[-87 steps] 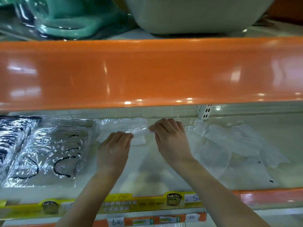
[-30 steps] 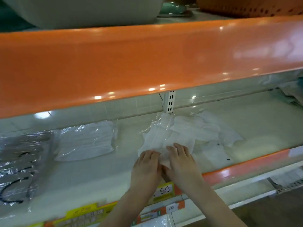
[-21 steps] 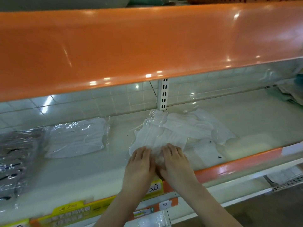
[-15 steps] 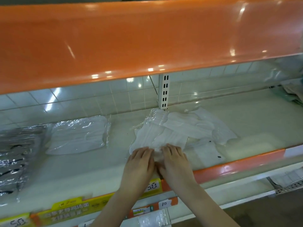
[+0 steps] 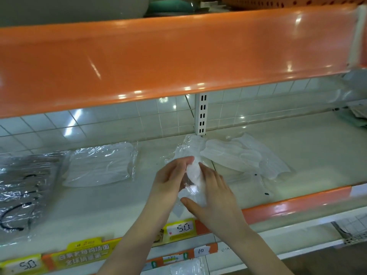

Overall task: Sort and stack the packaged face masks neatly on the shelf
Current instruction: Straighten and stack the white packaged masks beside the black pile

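My left hand [image 5: 168, 181] and my right hand [image 5: 214, 197] hold one clear packet of white face masks [image 5: 193, 175] between them, lifted just above the shelf [image 5: 99, 207]. Behind it a loose heap of white mask packets [image 5: 238, 155] lies spread toward the right. A flat stack of white mask packets [image 5: 99, 165] rests to the left. Packets of masks with black ear loops [image 5: 23, 191] lie at the far left.
The orange shelf above [image 5: 178, 56] overhangs low. A white slotted upright [image 5: 201, 114] stands against the tiled back wall. Yellow price tags [image 5: 179, 228] line the shelf's front rail. Bare shelf surface stretches to the right, with more goods [image 5: 357, 114] at the far right.
Both hands lay flat on the near edge of the heap; now they have pulled one white packet off it and raised it between them, tilted on edge.
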`<action>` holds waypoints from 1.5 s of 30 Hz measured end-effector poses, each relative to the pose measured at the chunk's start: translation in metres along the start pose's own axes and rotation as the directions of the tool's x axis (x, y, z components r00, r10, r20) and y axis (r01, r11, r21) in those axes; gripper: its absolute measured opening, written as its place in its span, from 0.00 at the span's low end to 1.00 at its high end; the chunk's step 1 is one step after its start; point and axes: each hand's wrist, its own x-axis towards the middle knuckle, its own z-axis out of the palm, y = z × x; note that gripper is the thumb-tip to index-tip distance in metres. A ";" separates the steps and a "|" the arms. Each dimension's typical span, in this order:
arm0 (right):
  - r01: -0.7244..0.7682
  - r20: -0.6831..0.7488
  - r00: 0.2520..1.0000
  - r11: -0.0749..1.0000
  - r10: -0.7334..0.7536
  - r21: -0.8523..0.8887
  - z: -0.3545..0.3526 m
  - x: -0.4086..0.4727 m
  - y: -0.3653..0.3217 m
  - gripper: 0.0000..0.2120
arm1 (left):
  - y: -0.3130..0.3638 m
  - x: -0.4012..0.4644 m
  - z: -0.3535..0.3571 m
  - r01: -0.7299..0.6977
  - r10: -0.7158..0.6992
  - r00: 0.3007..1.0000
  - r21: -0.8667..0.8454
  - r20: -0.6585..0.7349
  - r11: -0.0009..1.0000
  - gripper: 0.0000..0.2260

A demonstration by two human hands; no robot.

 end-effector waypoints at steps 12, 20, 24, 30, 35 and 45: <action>-0.239 0.097 0.898 0.291 0.429 0.927 -0.051 0.031 -0.008 0.05 | 0.000 0.010 -0.049 0.153 -0.090 0.958 0.222 -0.272 0.963 0.28; -0.293 -0.060 0.909 0.734 0.413 0.613 -0.019 0.035 -0.003 0.20 | -0.007 0.006 -0.086 0.302 -0.354 0.925 -0.296 -0.141 0.906 0.10; 0.074 -0.249 0.968 0.982 -0.029 0.174 0.004 0.030 -0.003 0.22 | -0.007 0.007 -0.105 0.271 -0.309 0.918 -0.177 -0.248 0.946 0.12; 0.301 0.088 0.953 0.931 -0.288 -0.205 0.051 0.025 -0.012 0.19 | -0.006 0.003 -0.127 0.282 -0.330 0.906 -0.204 -0.265 0.937 0.11; 0.123 -0.029 0.992 0.989 -0.126 -0.080 0.070 0.035 -0.024 0.16 | -0.028 0.009 -0.163 0.303 -0.158 0.921 0.402 -0.356 0.864 0.23; 0.295 -0.263 0.905 0.939 -0.333 -0.174 0.089 0.080 -0.094 0.15 | -0.024 0.013 -0.193 -0.291 0.461 0.868 0.941 0.184 0.171 0.12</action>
